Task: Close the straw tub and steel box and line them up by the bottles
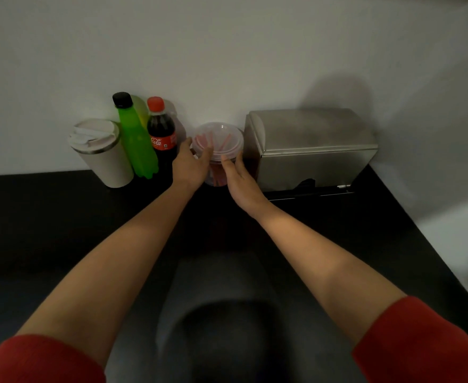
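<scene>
So we had both hands around the straw tub (218, 150) at the back of the black counter (61, 217), right up near the wall. Our left hand (190, 164) was cupped loosely against its left side, fingers spread and partly open, and our right hand (239, 179) was flat along its right side, also open, more pressing than gripping. The clear lid looked to be sitting on top already, pink straws showing through it, though we couldn't tell if it was snapped down all the way. The tub sat between the cola bottle (162, 134) and the steel box (310, 150), which looked closed.

What worried us: it was a tight gap. Nudge the tub left and our knuckles could tip the cola into the green bottle (136, 139) and the cup (102, 153). And if that lid was only resting, squeezing the soft sides could pop it off.
</scene>
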